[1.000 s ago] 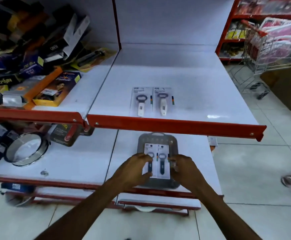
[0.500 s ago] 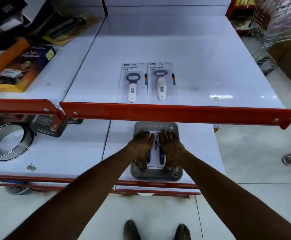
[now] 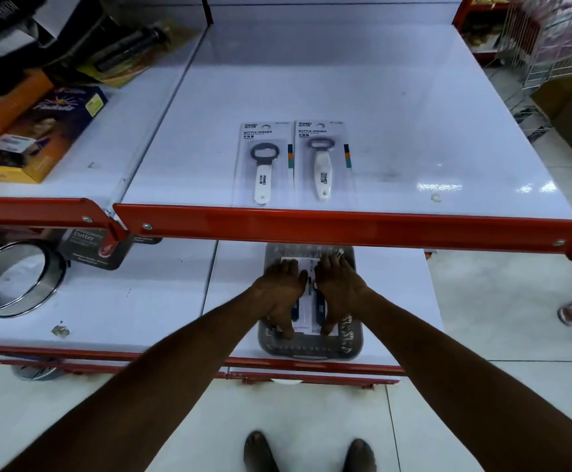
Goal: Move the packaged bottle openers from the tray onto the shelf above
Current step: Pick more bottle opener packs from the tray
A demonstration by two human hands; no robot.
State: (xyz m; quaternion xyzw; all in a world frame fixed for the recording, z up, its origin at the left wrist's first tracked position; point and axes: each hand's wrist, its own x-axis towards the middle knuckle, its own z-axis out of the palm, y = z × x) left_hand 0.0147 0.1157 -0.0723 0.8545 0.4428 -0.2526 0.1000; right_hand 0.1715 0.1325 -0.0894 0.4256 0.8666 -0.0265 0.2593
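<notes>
On the lower shelf (image 3: pixel 162 301), the left hand (image 3: pixel 279 294) and right hand (image 3: pixel 337 291) lie side by side, palms down and fingers spread, each pressing 1 blue-handled packaged opener (image 3: pixel 306 303) in the grey tray (image 3: pixel 352 338); neither visibly grips. On the upper shelf (image 3: pixel 397 131) lie 2 white-handled packs (image 3: pixel 295 161) reading "RIMEI BOTTLE OPENER".

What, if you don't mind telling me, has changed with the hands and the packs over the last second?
The left hand and right hand slid from the near edge of the dark-handled packs in the grey tray to lie flat over them, fingers forward. Whether they grip yet cannot be told. The camera tipped downward. The two white-handled packs on the upper shelf stayed side by side; the tray stayed put.
</notes>
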